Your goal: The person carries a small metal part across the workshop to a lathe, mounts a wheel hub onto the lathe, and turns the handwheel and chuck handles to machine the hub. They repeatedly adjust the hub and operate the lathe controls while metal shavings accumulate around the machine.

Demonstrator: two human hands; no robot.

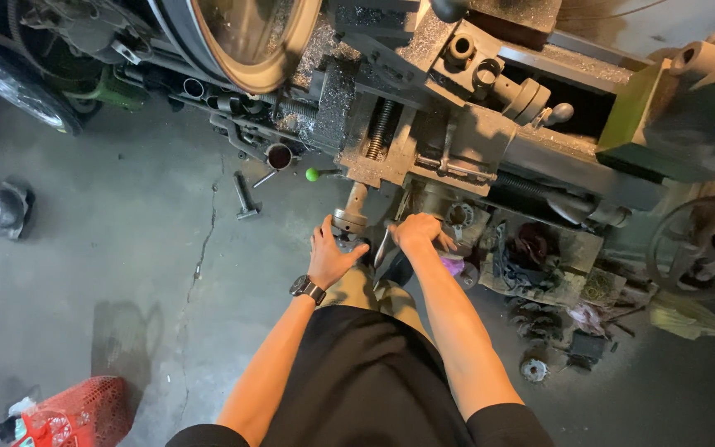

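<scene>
Dim workshop light from above; deep shadows under the lathe [457, 141], edges perhaps slightly blurred.

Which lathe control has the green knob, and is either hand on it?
The short lever with the round green knob, left of the left hand. Neither hand touches it; other handles are bare metal.

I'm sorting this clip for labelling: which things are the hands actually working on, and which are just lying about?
In hand:
left hand on lathe crank handle
right hand on lathe carriage

Lying about:
red mesh basket
hammer on floor
gears
rags
</scene>
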